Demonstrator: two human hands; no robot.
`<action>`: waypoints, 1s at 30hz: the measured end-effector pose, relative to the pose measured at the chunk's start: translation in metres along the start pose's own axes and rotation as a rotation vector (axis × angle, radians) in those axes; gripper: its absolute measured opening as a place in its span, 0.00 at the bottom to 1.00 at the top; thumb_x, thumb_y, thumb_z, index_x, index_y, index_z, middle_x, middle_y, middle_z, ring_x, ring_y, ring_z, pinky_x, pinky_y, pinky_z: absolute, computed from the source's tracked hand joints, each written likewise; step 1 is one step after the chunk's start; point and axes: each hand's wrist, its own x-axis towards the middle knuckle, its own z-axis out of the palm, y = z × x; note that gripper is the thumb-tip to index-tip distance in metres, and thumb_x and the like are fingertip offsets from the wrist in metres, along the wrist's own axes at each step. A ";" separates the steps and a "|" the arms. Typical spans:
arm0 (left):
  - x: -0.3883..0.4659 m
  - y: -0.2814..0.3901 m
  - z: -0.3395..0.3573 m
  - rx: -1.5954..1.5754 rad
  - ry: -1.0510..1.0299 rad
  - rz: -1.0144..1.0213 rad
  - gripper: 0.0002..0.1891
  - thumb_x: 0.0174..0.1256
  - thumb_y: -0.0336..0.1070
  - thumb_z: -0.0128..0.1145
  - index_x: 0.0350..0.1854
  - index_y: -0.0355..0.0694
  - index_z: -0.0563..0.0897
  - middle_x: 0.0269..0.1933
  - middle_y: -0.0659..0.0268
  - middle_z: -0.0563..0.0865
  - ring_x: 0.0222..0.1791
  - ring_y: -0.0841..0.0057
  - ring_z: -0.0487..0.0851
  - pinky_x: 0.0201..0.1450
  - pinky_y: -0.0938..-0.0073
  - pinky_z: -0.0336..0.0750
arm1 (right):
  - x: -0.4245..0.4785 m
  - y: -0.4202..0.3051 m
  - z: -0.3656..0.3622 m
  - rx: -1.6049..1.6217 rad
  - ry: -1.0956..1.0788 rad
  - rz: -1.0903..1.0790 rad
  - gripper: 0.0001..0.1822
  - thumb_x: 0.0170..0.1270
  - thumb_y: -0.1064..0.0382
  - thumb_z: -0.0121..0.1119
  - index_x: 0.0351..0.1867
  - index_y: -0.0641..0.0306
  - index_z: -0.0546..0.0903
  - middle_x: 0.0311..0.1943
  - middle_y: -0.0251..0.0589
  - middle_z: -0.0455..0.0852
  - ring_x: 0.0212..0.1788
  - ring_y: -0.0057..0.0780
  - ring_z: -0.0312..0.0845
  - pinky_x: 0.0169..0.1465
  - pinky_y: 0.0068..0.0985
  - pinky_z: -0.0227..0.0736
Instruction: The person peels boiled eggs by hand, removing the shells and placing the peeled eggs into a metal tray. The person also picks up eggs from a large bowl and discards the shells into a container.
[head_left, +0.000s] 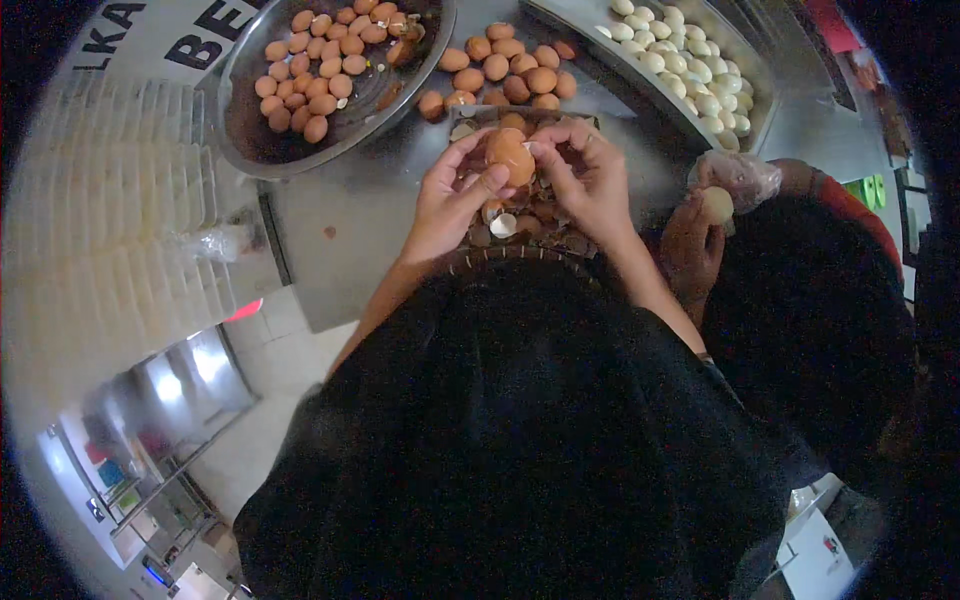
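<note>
My left hand (453, 196) grips a brown egg (509, 156) between thumb and fingers. At the egg's right side, my right hand (587, 174) pinches a small piece of eggshell (529, 147), its white inside showing. Both hands are above a container of broken eggshells (503, 225), close to my body. Just beyond them, brown eggs (496, 67) lie loose on the metal table (360, 217). More brown eggs are in a large round metal basin (262, 169) at the upper left. Peeled white eggs (697, 70) fill a metal tray (766, 112) at the upper right.
At my right, a co-worker's hands (694, 232), one in a clear plastic glove (739, 180), hold a peeled egg (717, 205). Stacked translucent plastic containers (112, 202) stand on the left. A crumpled clear plastic bag (225, 241) lies beside them. The table's near edge is at the left.
</note>
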 end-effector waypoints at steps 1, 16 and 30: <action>-0.001 -0.001 0.000 -0.034 0.008 -0.023 0.26 0.62 0.34 0.58 0.60 0.33 0.65 0.52 0.60 0.76 0.47 0.75 0.78 0.47 0.75 0.78 | 0.001 0.000 0.001 -0.031 -0.002 -0.009 0.04 0.56 0.69 0.61 0.31 0.68 0.81 0.25 0.34 0.81 0.28 0.18 0.74 0.32 0.18 0.70; -0.005 -0.024 -0.028 -0.390 0.055 -0.166 0.23 0.67 0.35 0.50 0.62 0.36 0.62 0.56 0.60 0.72 0.51 0.72 0.77 0.52 0.71 0.75 | -0.019 0.032 -0.002 -0.080 -0.240 0.224 0.05 0.52 0.70 0.62 0.31 0.64 0.84 0.29 0.42 0.86 0.32 0.29 0.81 0.40 0.24 0.74; -0.012 -0.027 -0.027 -0.188 0.015 -0.247 0.28 0.62 0.35 0.58 0.64 0.44 0.64 0.56 0.64 0.72 0.52 0.73 0.75 0.51 0.73 0.76 | -0.019 -0.003 0.030 -0.244 -0.193 0.085 0.10 0.65 0.64 0.48 0.41 0.67 0.76 0.35 0.56 0.81 0.37 0.53 0.78 0.40 0.38 0.73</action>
